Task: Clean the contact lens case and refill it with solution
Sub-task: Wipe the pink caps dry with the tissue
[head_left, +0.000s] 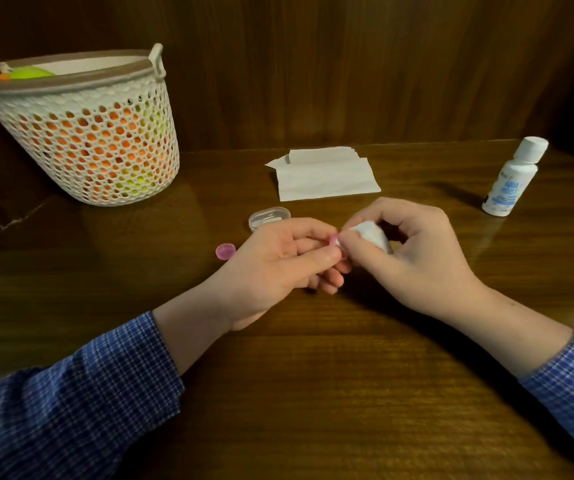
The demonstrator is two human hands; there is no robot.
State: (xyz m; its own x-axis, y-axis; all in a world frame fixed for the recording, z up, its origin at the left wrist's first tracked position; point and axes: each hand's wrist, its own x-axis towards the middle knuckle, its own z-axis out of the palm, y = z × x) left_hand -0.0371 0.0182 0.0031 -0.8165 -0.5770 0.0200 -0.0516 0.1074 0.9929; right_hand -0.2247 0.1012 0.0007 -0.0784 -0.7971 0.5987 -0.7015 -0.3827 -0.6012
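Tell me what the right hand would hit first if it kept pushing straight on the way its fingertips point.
The right hand, gripping a wadded white tissue, points left at the left hand. It would meet the pink lens case piece pinched there first; they already seem to touch, though depth is unclear.

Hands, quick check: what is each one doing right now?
Left hand: pinching a small pink lens case piece.
Right hand: gripping a wad of white tissue, pressed against that piece.

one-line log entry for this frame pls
phase: wiping case | left hand: holds pink lens case | right hand: presses tissue wad into it | pink cap: off, on table | solution bottle: capped, untouched
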